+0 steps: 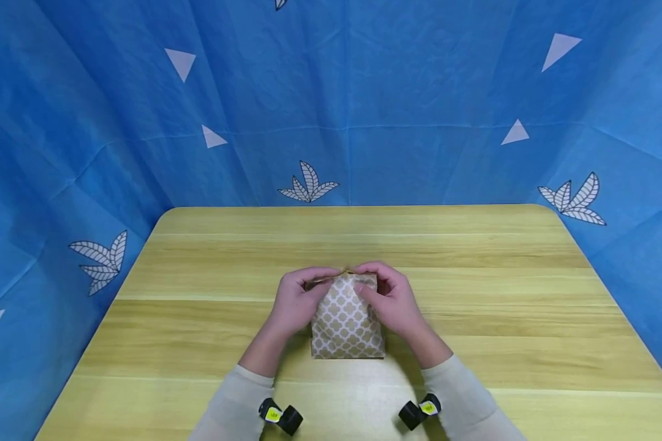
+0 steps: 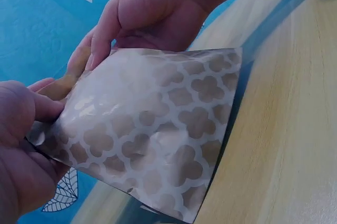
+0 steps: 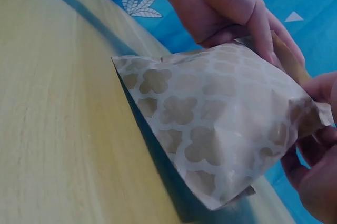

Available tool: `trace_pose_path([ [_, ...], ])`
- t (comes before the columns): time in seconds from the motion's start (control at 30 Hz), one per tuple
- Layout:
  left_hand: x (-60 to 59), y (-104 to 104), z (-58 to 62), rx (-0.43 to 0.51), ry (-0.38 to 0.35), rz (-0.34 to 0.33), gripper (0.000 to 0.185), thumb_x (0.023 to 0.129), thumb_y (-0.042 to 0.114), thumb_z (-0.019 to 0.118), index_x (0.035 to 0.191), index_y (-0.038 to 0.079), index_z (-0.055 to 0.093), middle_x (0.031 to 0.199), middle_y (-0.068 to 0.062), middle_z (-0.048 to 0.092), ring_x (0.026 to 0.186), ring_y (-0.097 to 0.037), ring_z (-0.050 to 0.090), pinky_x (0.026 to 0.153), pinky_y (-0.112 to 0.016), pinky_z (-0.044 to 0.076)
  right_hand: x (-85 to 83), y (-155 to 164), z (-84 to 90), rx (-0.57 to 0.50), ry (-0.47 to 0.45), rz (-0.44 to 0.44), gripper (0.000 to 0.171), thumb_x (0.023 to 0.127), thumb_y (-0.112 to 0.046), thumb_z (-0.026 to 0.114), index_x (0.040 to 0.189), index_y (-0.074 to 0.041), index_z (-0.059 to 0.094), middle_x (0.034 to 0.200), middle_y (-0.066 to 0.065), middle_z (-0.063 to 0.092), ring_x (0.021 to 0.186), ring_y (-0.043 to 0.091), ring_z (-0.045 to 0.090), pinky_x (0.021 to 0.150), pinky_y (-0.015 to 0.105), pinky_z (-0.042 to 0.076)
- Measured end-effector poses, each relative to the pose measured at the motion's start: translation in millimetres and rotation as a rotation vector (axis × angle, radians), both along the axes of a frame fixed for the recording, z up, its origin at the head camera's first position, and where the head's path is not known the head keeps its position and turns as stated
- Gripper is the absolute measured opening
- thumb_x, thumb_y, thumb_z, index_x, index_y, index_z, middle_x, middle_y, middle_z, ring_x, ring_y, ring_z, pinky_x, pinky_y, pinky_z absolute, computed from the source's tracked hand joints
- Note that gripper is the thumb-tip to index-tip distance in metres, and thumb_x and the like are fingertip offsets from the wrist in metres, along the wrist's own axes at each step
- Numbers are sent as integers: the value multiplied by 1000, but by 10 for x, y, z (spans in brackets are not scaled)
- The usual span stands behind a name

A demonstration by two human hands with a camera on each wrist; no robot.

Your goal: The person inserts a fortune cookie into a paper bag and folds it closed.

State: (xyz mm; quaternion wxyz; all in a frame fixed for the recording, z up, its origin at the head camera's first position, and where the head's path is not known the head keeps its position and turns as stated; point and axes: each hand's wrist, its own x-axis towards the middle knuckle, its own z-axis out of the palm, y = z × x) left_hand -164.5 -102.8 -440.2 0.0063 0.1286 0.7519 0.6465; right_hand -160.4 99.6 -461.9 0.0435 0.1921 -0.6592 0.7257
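A brown paper bag (image 1: 347, 324) with a white lattice pattern stands near the middle of the table, its upper end between both hands. My left hand (image 1: 300, 300) pinches the bag's upper left edge, thumb on the near face and fingers behind. On the other side my right hand (image 1: 391, 300) grips the upper right edge in the same way. Close up in the left wrist view, the bag (image 2: 152, 124) bulges and its top edge is creased between the thumbs. What the bag holds inside is hidden.
The wooden table (image 1: 198, 343) has rounded far corners. Behind it and along both sides hangs a blue curtain (image 1: 408, 165) printed with white triangles and leaves. A small black wrist camera (image 1: 281, 416) sits on the left sleeve, and another camera (image 1: 419, 411) on the right.
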Motion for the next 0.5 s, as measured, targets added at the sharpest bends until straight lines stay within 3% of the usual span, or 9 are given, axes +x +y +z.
trace_pose_path([
  [0.13, 1, -5, 3, -17, -7, -40, 21, 93, -5, 63, 103, 5, 78, 106, -6, 73, 93, -25, 69, 77, -37, 57, 6, -20, -9, 23, 7, 53, 25, 90, 13, 63, 114, 6, 66, 115, 21, 64, 97, 28, 64, 79, 33, 56],
  [0.3, 6, -16, -7, -44, -18, -38, 20, 91, -3, 65, 102, 9, 78, 104, -1, 72, 91, -22, 67, 77, -37, 55, -2, -39, -52, 50, 37, 5, 23, 87, 15, 66, 108, 5, 69, 113, 20, 67, 103, 26, 63, 82, 29, 53],
  [0.5, 12, -26, -8, -72, -13, -17, 11, 94, 10, 69, 101, 12, 77, 100, 0, 71, 79, -21, 63, 68, -35, 53, 0, -40, -73, 48, 48, -22, 18, 86, 11, 70, 103, 4, 70, 110, 20, 69, 98, 24, 64, 72, 27, 54],
])
